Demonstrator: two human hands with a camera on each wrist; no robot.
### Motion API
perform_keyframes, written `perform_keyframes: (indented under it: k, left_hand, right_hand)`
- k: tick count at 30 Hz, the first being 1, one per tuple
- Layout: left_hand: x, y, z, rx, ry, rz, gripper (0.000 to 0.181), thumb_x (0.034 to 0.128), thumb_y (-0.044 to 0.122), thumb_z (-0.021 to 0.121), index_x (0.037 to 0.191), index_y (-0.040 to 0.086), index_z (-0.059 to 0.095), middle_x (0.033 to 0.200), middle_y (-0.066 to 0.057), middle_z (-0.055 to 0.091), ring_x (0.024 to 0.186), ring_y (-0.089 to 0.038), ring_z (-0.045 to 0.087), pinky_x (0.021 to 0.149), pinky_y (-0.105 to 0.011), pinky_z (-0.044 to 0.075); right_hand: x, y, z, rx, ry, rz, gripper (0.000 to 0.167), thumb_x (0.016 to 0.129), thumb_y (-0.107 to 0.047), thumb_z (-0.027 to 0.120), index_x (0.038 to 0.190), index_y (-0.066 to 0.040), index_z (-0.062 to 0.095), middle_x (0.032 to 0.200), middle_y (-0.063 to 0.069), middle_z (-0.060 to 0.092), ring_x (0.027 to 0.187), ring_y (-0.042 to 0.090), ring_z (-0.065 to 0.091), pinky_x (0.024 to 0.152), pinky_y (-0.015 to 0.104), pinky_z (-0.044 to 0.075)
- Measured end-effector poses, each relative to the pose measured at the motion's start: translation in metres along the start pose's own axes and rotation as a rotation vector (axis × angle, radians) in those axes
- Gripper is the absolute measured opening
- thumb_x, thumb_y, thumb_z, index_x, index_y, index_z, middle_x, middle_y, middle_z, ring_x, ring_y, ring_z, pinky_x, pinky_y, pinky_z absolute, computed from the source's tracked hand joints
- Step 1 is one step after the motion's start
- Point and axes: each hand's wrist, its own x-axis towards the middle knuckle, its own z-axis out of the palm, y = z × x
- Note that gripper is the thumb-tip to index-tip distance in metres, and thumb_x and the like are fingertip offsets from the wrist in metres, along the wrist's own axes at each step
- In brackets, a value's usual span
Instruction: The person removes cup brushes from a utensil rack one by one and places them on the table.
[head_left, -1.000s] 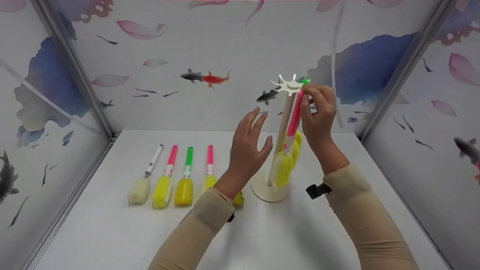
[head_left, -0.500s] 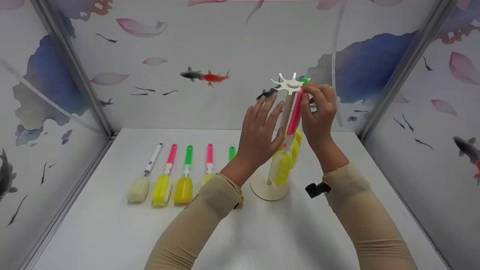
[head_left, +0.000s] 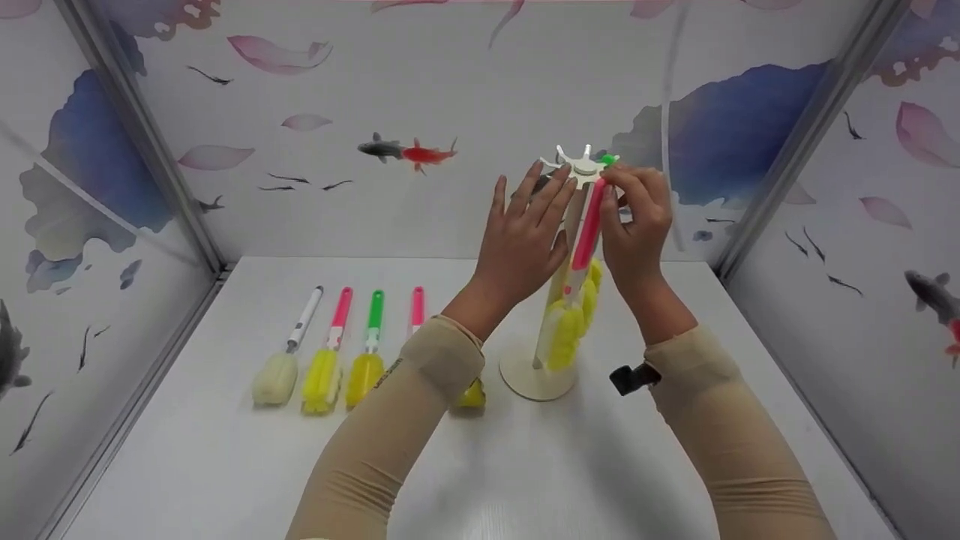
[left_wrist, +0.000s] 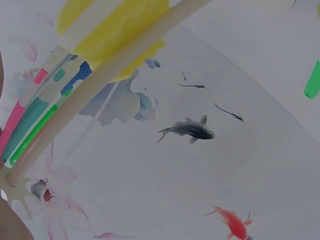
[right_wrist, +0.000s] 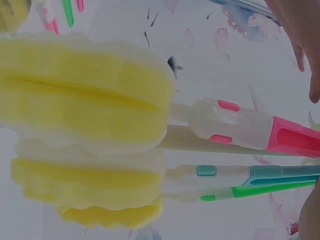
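A cream stand [head_left: 538,379] with a hooked top ring [head_left: 583,166] rises right of centre. The right hand [head_left: 637,217] pinches the upper end of a pink-handled brush [head_left: 589,229] at the ring, its yellow sponge [head_left: 564,334] hanging down. The right wrist view shows this pink handle [right_wrist: 295,136] beside a teal handle [right_wrist: 285,171] and a green one [right_wrist: 270,189], all hanging along the pole. The left hand [head_left: 521,244] has its fingers extended, the tips at the ring's left side; whether they touch it is unclear.
On the white table [head_left: 187,465], left of the stand, lie a white-handled brush [head_left: 276,379], a pink-handled one [head_left: 322,381], a green-handled one [head_left: 365,375] and others partly behind the left arm. Patterned walls [head_left: 480,90] enclose the back and sides.
The left hand has moved right and up from beside the stand to the ring, its fingers closer together. The right hand keeps its pinch on the pink-handled brush in the same place.
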Motion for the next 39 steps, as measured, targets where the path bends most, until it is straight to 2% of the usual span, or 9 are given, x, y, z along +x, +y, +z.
perform_keyframes:
  k: [7, 14, 19, 25, 31, 35, 39]
  left_hand:
    - [0.011, 0.001, -0.002, -0.028, -0.024, -0.004, 0.053, 0.1006, 0.034, 0.048, 0.148, 0.01, 0.041, 0.152, -0.004, 0.04, 0.141, -0.023, 0.033, 0.115, -0.051, 0.011]
    - [0.024, -0.006, -0.007, -0.071, -0.084, -0.009, 0.05, 0.1027, 0.036, 0.043, 0.148, 0.014, 0.042, 0.15, -0.001, 0.043, 0.142, -0.021, 0.031, 0.115, -0.049, 0.01]
    - [0.032, -0.012, -0.008, -0.122, -0.125, 0.009, 0.047, 0.1047, 0.037, 0.04, 0.145, 0.015, 0.047, 0.149, -0.002, 0.045, 0.141, -0.02, 0.033, 0.115, -0.045, 0.014]
    - [0.037, -0.018, -0.006, -0.187, -0.046, 0.047, 0.042, 0.1032, 0.035, 0.047, 0.136, 0.012, 0.058, 0.137, -0.004, 0.057, 0.131, -0.019, 0.048, 0.113, -0.035, 0.021]
    - [0.039, -0.017, -0.001, -0.234, 0.041, 0.037, 0.038, 0.1012, 0.037, 0.051, 0.127, 0.012, 0.066, 0.128, -0.003, 0.063, 0.123, -0.018, 0.054, 0.114, -0.033, 0.021]
    - [0.044, -0.012, 0.004, -0.22, 0.077, 0.032, 0.037, 0.1015, 0.039, 0.05, 0.121, 0.013, 0.068, 0.121, -0.002, 0.066, 0.115, -0.018, 0.058, 0.109, -0.027, 0.03]
    - [0.048, -0.009, 0.006, -0.188, 0.094, 0.027, 0.035, 0.1013, 0.038, 0.05, 0.118, 0.014, 0.069, 0.116, 0.0, 0.067, 0.108, -0.018, 0.06, 0.104, -0.025, 0.037]
  right_hand:
    - [-0.002, 0.007, 0.002, -0.01, -0.007, 0.014, 0.018, 0.086, 0.0, 0.058, 0.097, 0.007, 0.069, 0.094, 0.021, 0.059, 0.088, 0.026, 0.055, 0.073, 0.021, 0.046]
    - [-0.014, 0.042, 0.006, -0.008, -0.022, 0.021, 0.02, 0.088, -0.011, 0.06, 0.101, -0.002, 0.072, 0.099, 0.014, 0.062, 0.091, 0.024, 0.056, 0.072, 0.022, 0.047]
    - [-0.014, 0.04, 0.008, 0.016, -0.019, 0.016, 0.02, 0.089, -0.013, 0.06, 0.102, -0.003, 0.072, 0.1, 0.012, 0.062, 0.09, 0.022, 0.056, 0.072, 0.022, 0.048]
    - [-0.016, 0.039, 0.01, 0.027, -0.011, 0.022, 0.018, 0.088, -0.008, 0.06, 0.1, -0.001, 0.071, 0.099, 0.015, 0.061, 0.091, 0.023, 0.055, 0.072, 0.022, 0.047]
    - [-0.01, 0.027, 0.006, -0.001, -0.034, 0.002, 0.017, 0.086, 0.0, 0.058, 0.097, 0.006, 0.07, 0.094, 0.021, 0.06, 0.085, 0.027, 0.055, 0.073, 0.02, 0.046]
    - [-0.001, 0.011, -0.003, -0.022, -0.057, 0.004, 0.016, 0.085, 0.003, 0.058, 0.096, 0.007, 0.07, 0.092, 0.02, 0.061, 0.084, 0.027, 0.056, 0.074, 0.018, 0.046]
    - [0.002, 0.003, -0.009, -0.03, -0.095, 0.008, 0.017, 0.084, 0.006, 0.06, 0.099, 0.007, 0.07, 0.097, 0.02, 0.063, 0.089, 0.029, 0.06, 0.08, 0.02, 0.048]
